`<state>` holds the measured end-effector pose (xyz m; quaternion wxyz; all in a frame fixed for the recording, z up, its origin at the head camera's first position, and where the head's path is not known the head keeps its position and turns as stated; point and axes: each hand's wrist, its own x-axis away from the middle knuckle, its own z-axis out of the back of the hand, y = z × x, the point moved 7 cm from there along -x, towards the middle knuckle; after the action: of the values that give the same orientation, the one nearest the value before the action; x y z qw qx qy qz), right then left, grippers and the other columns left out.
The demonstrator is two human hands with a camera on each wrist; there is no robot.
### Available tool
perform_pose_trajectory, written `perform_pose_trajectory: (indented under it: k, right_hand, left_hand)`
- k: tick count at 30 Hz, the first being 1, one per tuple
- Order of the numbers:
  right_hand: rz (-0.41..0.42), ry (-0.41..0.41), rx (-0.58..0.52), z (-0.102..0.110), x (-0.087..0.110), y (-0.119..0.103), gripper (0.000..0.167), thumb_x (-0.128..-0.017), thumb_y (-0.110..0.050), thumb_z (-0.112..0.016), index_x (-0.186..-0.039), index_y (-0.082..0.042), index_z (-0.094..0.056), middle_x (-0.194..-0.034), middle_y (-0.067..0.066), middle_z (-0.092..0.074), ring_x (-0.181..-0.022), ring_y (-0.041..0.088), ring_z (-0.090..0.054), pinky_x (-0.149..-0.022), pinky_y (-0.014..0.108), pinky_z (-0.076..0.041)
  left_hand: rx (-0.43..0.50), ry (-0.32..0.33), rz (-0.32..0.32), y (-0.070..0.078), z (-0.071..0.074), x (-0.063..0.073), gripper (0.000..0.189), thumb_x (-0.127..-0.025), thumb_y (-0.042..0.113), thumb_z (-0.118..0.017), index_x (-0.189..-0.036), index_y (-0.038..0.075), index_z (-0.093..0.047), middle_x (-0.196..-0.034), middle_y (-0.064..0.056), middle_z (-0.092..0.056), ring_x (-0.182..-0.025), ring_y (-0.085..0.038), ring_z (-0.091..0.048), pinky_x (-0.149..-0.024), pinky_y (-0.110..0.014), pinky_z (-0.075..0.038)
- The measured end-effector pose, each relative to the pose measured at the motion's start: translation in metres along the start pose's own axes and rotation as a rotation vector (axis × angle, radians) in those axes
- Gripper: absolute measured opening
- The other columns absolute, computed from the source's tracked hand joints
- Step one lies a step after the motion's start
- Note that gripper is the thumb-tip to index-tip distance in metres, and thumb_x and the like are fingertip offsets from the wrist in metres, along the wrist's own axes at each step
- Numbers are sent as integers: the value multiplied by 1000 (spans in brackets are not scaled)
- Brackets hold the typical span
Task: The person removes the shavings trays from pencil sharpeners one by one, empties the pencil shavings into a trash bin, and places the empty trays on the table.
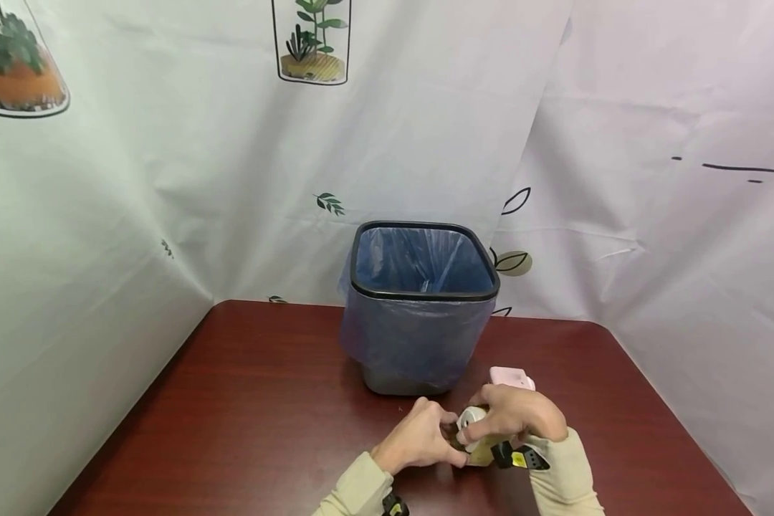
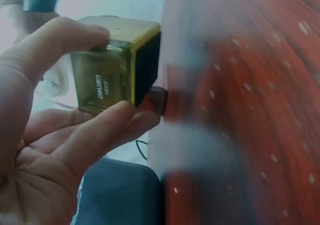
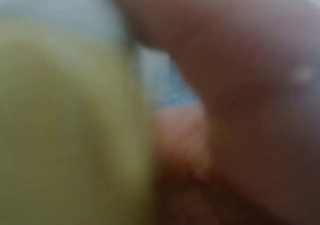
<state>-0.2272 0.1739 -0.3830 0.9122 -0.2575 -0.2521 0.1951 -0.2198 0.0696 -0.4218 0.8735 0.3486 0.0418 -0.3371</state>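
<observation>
Both hands meet in front of the bin around a boxy yellow pencil sharpener (image 1: 484,455) with a round white front that has a dark hole. In the left wrist view its see-through yellowish drawer (image 2: 102,77) carries white lettering, beside a black face. My left hand (image 1: 421,438) pinches this part between thumb and fingers. From the right, my right hand (image 1: 519,413) grips the sharpener by its white front. The right wrist view is badly blurred; a yellow surface (image 3: 65,130) fills its left side, close to the fingers (image 3: 240,80).
A dark-rimmed bin (image 1: 403,351) with a bluish liner stands behind the hands. Just beyond the right hand lies a pale pink object (image 1: 509,376), partly covered. The reddish-brown tabletop (image 1: 251,408) meets printed white cloth (image 1: 232,179) at the back and sides.
</observation>
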Motion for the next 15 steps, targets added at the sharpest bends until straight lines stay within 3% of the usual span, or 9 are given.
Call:
perform_pose_trajectory:
  k: [4, 8, 11, 15]
  right_hand:
    - [5, -37, -15, -3, -3, 3, 13, -74, -35, -71, -84, -28, -67, -76, -5, -60, -62, 14, -53, -41, 34, -43]
    - [-40, -42, 5, -4, -5, 7, 7, -71, -27, -69, -77, -24, -66, -66, -6, -56, -51, 11, -47, -40, 30, -40]
    - [-30, -62, 6, -6, -6, 5, 4, -67, -24, -68, -71, -22, -66, -56, -9, -49, -44, 8, -37, -38, 24, -32]
    - [-35, -79, -11, -9, -6, 6, 6, -64, -23, -69, -69, -20, -67, -56, -10, -49, -46, 7, -38, -39, 23, -33]
  left_hand:
    - [31, -1, -2, 1, 0, -1, 19, -60, 31, -79, -71, 28, -65, -50, 23, -43, -47, 8, -33, -45, -10, -31]
    - [51, -53, 13, 1, -6, -1, 19, -62, 31, -80, -74, 25, -66, -54, 22, -48, -46, 10, -32, -41, -10, -32]
    - [30, -59, 7, 1, -7, 0, 20, -61, 34, -81, -70, 25, -66, -51, 21, -41, -43, 9, -28, -38, -11, -29]
    - [34, -69, 3, 2, -8, 1, 20, -61, 34, -82, -68, 24, -66, -47, 20, -32, -39, 8, -23, -35, -13, -25]
